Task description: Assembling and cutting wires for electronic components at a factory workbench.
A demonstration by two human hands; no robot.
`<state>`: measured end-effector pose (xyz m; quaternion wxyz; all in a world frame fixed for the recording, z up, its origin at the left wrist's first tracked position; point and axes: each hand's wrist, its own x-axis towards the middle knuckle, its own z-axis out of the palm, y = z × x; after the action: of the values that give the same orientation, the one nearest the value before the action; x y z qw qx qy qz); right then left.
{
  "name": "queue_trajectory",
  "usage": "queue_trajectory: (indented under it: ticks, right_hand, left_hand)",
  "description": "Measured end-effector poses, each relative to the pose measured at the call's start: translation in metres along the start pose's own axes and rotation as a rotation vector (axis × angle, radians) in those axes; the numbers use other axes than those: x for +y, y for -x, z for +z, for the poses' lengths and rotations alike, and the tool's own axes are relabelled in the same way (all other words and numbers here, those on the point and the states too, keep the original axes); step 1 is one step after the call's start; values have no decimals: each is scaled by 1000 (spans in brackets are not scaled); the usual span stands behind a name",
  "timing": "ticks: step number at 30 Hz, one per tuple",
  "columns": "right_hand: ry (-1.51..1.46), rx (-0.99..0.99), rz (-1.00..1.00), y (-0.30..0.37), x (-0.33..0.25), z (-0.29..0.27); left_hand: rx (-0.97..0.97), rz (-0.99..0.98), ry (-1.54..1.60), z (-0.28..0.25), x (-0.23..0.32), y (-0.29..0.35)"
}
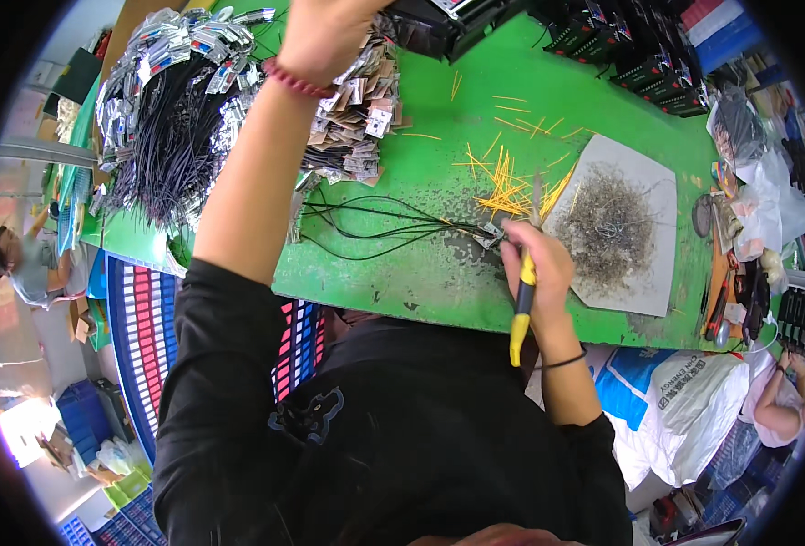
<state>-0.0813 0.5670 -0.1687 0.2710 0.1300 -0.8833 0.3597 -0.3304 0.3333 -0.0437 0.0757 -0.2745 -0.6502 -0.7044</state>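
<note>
In my right hand (541, 264) is a yellow-and-black-handled tool (524, 305) with a slim, pointed metal tip. Close to its fingers lie the small silver ends (487, 235) of several thin black cables (375, 216); whether the fingers touch them I cannot tell. My left arm stretches far across the table. The left hand (325, 41), with a red beaded bracelet at its wrist, is beside a black box-shaped device (443, 29). Its fingers are cut off by the upper edge, so its grip is hidden.
Heaped black cables (170, 136) and small tagged parts (352, 118) cover the green table's (348, 278) far left. Yellow wire pieces (507, 187) lie mid-table, beside a light sheet (654, 268) holding dark wire scraps. Black units (648, 68) stand in stacks at the far right.
</note>
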Motion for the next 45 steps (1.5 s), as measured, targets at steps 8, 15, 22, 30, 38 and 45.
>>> queue_trajectory:
  ticks: [8,15,22,30,38,45]
  right_hand:
    - [155,-206,-180,0,-14,4]
    - [-486,417,266,8,-6,-36]
    - [14,180,-259,-105,-20,-77]
    - [583,-182,-686,-189,-21,-59]
    - [756,-153,-710,-182,-55,-44]
    - [814,-188,-691,-178,-51,-38]
  left_hand:
    - [-319,632,-814,0,93,78]
    - [-685,915,-1007,-4,87,124]
    - [-897,1047,-1033,24,68,131]
    - [-972,775,-1306,44,78,145]
    - [-348,-134,-1189,74,92,138]
    - [-175,-204,-1143,79,66,146]
